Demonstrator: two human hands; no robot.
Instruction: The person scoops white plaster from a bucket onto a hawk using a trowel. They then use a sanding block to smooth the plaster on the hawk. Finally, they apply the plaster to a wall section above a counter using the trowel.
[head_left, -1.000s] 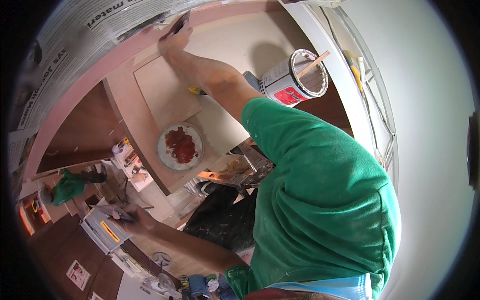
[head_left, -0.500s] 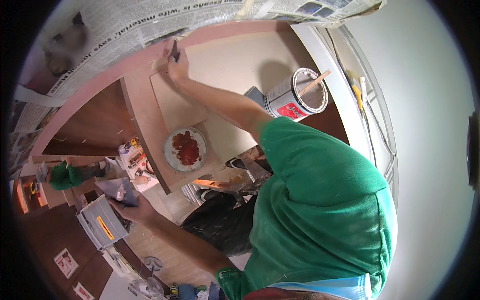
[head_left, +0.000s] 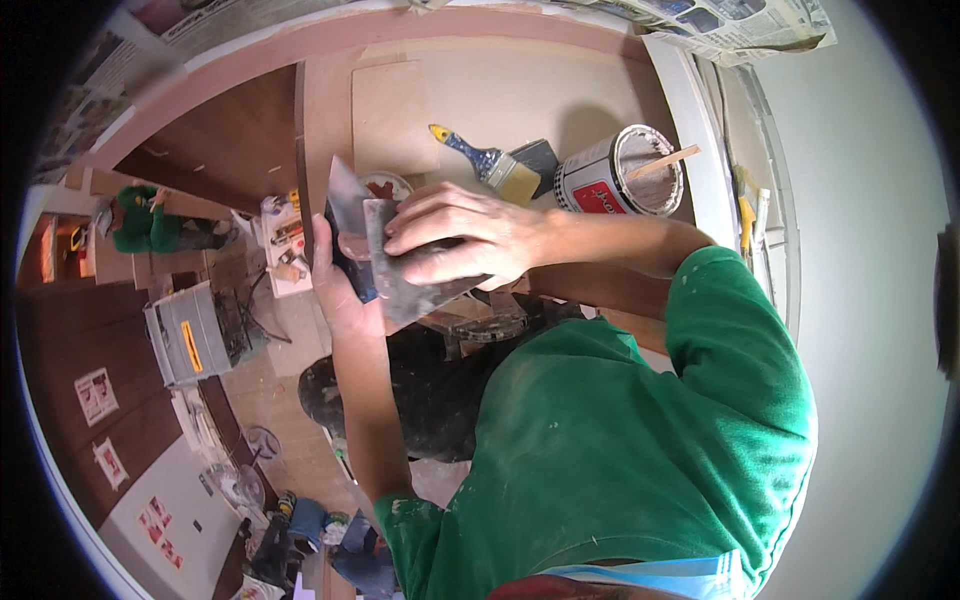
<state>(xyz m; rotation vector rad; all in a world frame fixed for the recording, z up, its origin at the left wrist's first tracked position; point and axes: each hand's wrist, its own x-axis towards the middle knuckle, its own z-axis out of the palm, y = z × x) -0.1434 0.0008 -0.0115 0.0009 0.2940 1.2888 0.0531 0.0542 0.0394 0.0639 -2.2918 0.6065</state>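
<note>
My left hand (head_left: 343, 295) grips a broad putty knife (head_left: 345, 190) whose dark, tapering blade carries a smear of pinkish putty (head_left: 354, 246). Over it comes my right hand (head_left: 465, 238), fingers closed on a flat grey scraper blade (head_left: 400, 297). The two blades overlap and seem to meet at the putty; exact contact is hidden by my fingers. Just beyond them, partly covered, is a round dish with dark red paste (head_left: 384, 187). A flat paintbrush (head_left: 490, 165) with a blue and yellow handle lies on the board surface, right of the dish.
An open, paint-smeared can (head_left: 590, 180) with a wooden stick (head_left: 665, 162) in it stands at the right, beside a dark block (head_left: 538, 160). Pink edging (head_left: 270, 48) borders the board. Further left are a grey crate (head_left: 185, 335) and another person in green (head_left: 140, 220).
My right hand has come back from the pink edging to my left hand, bringing its scraper over the putty knife. My left hand has moved up and right. The paintbrush is now uncovered.
</note>
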